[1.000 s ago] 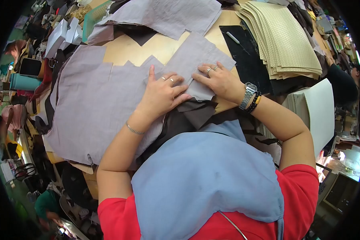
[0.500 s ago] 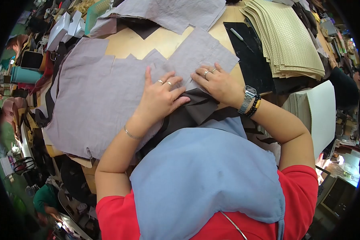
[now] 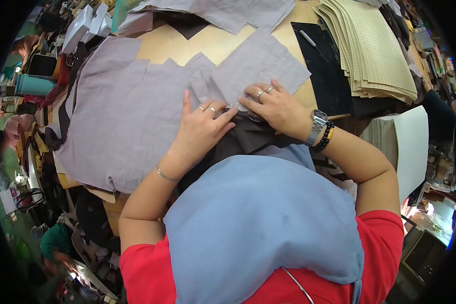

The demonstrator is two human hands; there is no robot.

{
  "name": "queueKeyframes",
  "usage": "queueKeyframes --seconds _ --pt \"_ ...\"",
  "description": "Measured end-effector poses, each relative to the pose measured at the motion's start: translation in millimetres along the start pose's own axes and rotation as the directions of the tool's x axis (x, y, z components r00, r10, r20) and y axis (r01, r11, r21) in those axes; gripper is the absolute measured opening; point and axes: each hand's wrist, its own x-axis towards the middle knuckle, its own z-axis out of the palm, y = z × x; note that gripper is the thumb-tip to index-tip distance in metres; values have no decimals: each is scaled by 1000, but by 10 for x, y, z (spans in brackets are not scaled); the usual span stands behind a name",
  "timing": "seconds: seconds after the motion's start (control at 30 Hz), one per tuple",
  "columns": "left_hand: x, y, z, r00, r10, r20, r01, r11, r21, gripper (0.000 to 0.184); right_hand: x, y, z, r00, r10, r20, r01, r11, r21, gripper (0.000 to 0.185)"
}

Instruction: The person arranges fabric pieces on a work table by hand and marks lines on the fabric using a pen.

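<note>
Grey-lilac fabric [image 3: 121, 111] with a stepped upper edge lies across the table. My left hand [image 3: 202, 124] rests on its right part, fingers apart, with the index fingertip at a small fold near the middle. A squarish fabric piece [image 3: 263, 63] of the same colour lies to the right. My right hand [image 3: 278, 109] is on that piece's lower edge, its fingers bent and pressed down on the cloth. Dark fabric [image 3: 243, 134] is bunched below both hands. The undersides of my fingertips are hidden.
At the upper right are stacked textured cream sheets [image 3: 370, 50] and a black panel [image 3: 324, 76] with a white-handled tool [image 3: 307, 38]. White sheets [image 3: 410, 147] stand right of my right arm. More grey fabric [image 3: 228, 12] lies at the top. A person in green [image 3: 55, 240] is at lower left.
The fabric near my fingertips is now folded and puckered, and its lower edge has shifted up, showing more dark cloth. My hands have moved slightly closer together.
</note>
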Motion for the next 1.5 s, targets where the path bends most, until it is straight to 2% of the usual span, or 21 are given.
queueKeyframes --seconds 0.2,0.4,0.6,0.7,0.8,0.97,1.13,1.23,1.27,1.37,1.5 --pt "-85 -91 -29 996 50 68 -49 999 -19 32 19 -56 -103 994 10 106 -11 1000 6 46" --pt "-60 -198 -54 990 131 44 -129 991 -39 29 59 -85 -127 993 19 120 -19 1000 4 49" --pt "-6 -141 -126 992 102 71 -98 994 -57 32 55 -133 -102 996 0 90 6 998 -69 45" --pt "51 -118 -127 993 63 96 -56 996 -69 38 63 -134 -103 991 11 137 -2 998 -66 44" --pt "94 -100 -161 989 61 138 -53 997 -62 43 31 -99 -90 994 1 106 6 998 -65 43" --pt "99 -72 -174 984 55 168 -49 998 -38 42 -50 -88 -31 996 86 38 -85 996 -43 43" --pt "129 -76 -197 983 49 177 -39 998 -58 41 -97 216 -41 963 268 19 -264 957 -119 43" --pt "119 -82 -191 983 46 176 -35 997 -67 41 -139 526 -66 953 302 2 -296 938 -181 44" --pt "120 -85 -194 984 48 174 -36 997 -69 41 -143 600 -90 945 326 7 -313 915 -254 45" --pt "125 -70 -190 988 44 151 -33 997 -72 40 -146 791 -139 931 360 -67 -363 887 -286 46" --pt "111 -62 -195 987 29 157 -20 998 -61 39 -77 992 -108 912 410 -3 -391 868 -306 45"
